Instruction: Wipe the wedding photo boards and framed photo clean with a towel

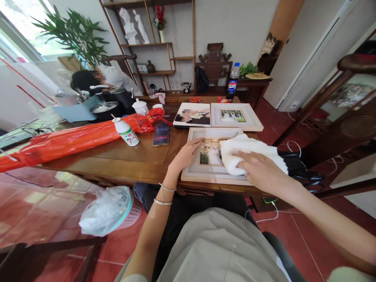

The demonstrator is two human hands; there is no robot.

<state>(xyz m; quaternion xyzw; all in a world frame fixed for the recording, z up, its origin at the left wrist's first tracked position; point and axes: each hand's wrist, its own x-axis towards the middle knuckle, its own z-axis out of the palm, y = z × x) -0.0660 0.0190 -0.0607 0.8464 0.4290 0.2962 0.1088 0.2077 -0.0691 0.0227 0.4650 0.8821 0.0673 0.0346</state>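
A white picture frame (194,173) lies flat at the table's front edge, with a small photo (207,150) in its middle. My left hand (188,152) rests on the frame's left side, fingers stretched over the border toward the photo. In my right hand (254,168) is a fluffy white towel (249,149), bunched up and pressed on the right half of the frame. The towel hides that half and part of the photo. Just behind lie another white frame with a photo (248,121) and a photo album or panel (192,111).
Left on the wooden table (147,156) are a phone (161,134), a white bottle (126,132) and a long red plastic-wrapped bundle (73,137). A cola bottle (233,82) stands behind the frames. A bagged bin (129,211) is on the floor. Another person (114,76) sits at far left.
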